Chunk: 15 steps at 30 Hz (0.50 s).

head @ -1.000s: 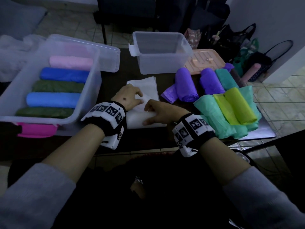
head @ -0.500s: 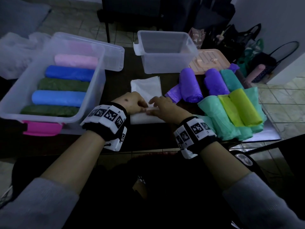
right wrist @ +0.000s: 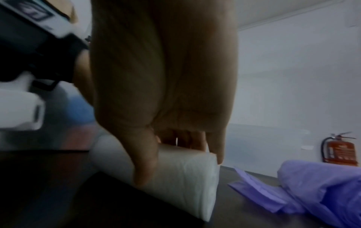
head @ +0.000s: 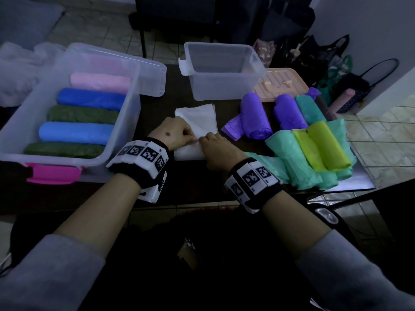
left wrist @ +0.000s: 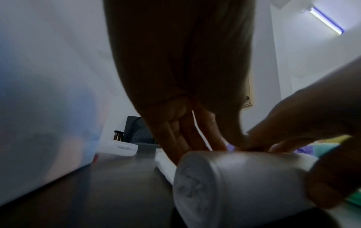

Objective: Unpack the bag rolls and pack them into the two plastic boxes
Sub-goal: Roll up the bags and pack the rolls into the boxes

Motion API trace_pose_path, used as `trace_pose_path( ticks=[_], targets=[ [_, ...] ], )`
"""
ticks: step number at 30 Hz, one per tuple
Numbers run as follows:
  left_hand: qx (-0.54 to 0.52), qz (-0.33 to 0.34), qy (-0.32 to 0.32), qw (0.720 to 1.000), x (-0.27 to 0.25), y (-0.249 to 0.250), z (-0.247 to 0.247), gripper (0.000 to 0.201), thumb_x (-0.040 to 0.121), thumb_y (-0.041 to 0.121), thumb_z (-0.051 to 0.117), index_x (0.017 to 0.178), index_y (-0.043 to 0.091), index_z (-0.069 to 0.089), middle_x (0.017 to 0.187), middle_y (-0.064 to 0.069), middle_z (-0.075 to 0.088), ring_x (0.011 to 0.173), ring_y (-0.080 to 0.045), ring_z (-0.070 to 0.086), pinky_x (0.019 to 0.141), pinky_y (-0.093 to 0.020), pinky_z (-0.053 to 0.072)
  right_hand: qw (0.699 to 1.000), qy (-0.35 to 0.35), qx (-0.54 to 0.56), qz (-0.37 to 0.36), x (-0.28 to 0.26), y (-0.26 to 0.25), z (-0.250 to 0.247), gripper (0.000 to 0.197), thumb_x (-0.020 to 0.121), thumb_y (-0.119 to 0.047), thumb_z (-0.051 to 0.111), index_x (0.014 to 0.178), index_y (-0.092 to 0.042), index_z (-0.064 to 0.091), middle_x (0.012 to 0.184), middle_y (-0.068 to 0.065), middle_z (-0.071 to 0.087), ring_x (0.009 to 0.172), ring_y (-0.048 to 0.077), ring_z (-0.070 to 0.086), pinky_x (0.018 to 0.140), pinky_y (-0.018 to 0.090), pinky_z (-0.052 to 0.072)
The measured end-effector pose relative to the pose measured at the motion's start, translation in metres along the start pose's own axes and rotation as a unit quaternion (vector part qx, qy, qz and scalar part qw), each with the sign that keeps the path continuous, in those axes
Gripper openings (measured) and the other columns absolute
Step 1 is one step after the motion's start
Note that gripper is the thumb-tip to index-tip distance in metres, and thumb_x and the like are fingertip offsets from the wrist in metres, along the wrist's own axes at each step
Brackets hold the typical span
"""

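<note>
A white bag roll [head: 188, 151] lies across the dark table [head: 197, 194], its unrolled flat end [head: 198, 116] stretching away from me. My left hand [head: 190, 137] and right hand [head: 204, 140] both grip the roll side by side, fingers curled over its top. In the left wrist view fingers [left wrist: 181, 138] reach down behind the roll [left wrist: 234, 177]. The right wrist view has the thumb [right wrist: 144, 157] in front of the roll [right wrist: 175, 177]. The large clear box [head: 131, 108] at left holds several coloured rolls. The smaller clear box [head: 187, 63] behind is empty.
Right of my hands lie two purple rolls [head: 254, 115], a teal roll [head: 310, 108], mint-green rolls [head: 296, 158] and a yellow-green roll [head: 325, 147]. A peach lid [head: 283, 81] sits behind them, a clear lid [head: 152, 77] behind the large box. Bags stand on the floor at far right.
Both hands have rolled the white bag further away from me; the roll is thicker and the flat part shorter. The hands came closer together on the roll.
</note>
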<state>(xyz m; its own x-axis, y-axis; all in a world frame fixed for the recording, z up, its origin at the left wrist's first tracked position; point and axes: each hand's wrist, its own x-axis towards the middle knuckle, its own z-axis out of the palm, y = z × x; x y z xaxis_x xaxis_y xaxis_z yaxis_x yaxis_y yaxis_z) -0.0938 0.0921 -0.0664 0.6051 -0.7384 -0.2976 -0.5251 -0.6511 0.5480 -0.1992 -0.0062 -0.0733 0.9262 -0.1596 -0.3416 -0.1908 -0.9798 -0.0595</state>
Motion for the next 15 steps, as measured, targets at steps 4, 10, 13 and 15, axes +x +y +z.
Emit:
trace_pose_path(
  ticks=[4, 10, 13, 15],
  targets=[
    [0.032, 0.018, -0.053, 0.998, -0.012, -0.001, 0.001, 0.049, 0.075, 0.027, 0.076, 0.120, 0.017, 0.061, 0.116, 0.000, 0.063, 0.097, -0.009, 0.054, 0.079, -0.022, 0.040, 0.994, -0.085, 0.074, 0.012, 0.002, 0.011, -0.019, 0.053, 0.092, -0.020, 0.054, 0.140, -0.010, 0.035, 0.138, 0.012, 0.043, 0.126, 0.027, 0.043, 0.101, 0.036, 0.036],
    [0.063, 0.013, -0.120, 0.991, -0.015, 0.005, 0.000, 0.043, 0.077, 0.035, 0.073, 0.115, 0.017, 0.066, 0.107, 0.000, 0.068, 0.097, -0.014, 0.061, 0.085, -0.028, 0.050, 0.984, -0.126, 0.127, 0.025, -0.004, 0.016, -0.020, 0.047, 0.090, -0.024, 0.058, 0.134, -0.015, 0.041, 0.133, 0.007, 0.048, 0.117, 0.021, 0.048, 0.091, 0.031, 0.040],
    [0.083, 0.016, -0.134, 0.987, -0.011, 0.007, 0.001, 0.040, 0.080, 0.036, 0.069, 0.114, 0.014, 0.067, 0.104, -0.001, 0.069, 0.094, -0.015, 0.061, 0.084, -0.027, 0.049, 0.992, -0.053, 0.112, 0.027, -0.016, 0.014, -0.014, 0.053, 0.086, -0.025, 0.061, 0.133, -0.014, 0.039, 0.136, 0.009, 0.038, 0.126, 0.025, 0.036, 0.103, 0.040, 0.036],
    [0.085, 0.009, -0.148, 0.985, -0.009, 0.008, -0.001, 0.039, 0.082, 0.037, 0.067, 0.113, 0.013, 0.067, 0.101, -0.001, 0.068, 0.091, -0.015, 0.060, 0.081, -0.026, 0.047, 0.995, -0.001, 0.101, 0.012, -0.022, 0.011, -0.011, 0.055, 0.082, -0.025, 0.067, 0.129, -0.014, 0.040, 0.134, 0.008, 0.037, 0.126, 0.025, 0.034, 0.103, 0.040, 0.036]
  ],
)
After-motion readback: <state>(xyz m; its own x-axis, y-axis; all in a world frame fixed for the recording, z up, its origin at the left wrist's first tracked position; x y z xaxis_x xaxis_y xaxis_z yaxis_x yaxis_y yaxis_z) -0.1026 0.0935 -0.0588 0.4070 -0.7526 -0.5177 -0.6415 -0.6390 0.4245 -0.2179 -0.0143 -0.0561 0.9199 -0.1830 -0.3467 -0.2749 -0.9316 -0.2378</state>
